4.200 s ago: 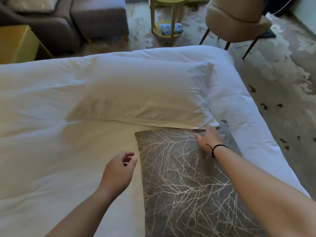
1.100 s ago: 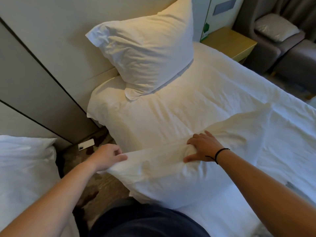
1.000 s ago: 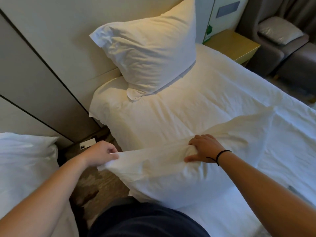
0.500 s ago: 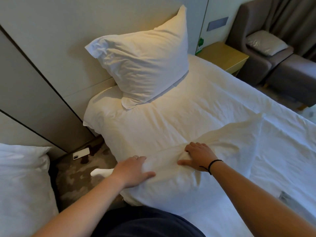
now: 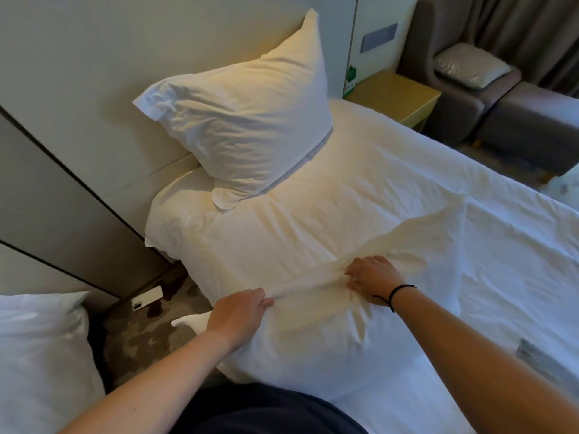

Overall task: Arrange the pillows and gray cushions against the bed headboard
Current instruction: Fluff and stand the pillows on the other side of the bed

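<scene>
Since half a second ago, the left hand [image 5: 239, 311] has slid from lying flat on the near pillow [image 5: 313, 333] to pinching its far edge. The right hand [image 5: 371, 278] keeps its fingers [image 5: 352, 272] bunched in the same fabric ridge. Both hands are clenched on this pillow, which lies flat at the bed's [image 5: 391, 183] near side. A second pillow [image 5: 247, 123] already leans upright against the headboard [image 5: 94, 73]. The step in hand looks like gripping for a lift; next the pillow likely needs raising and standing beside or before the propped one.
</scene>
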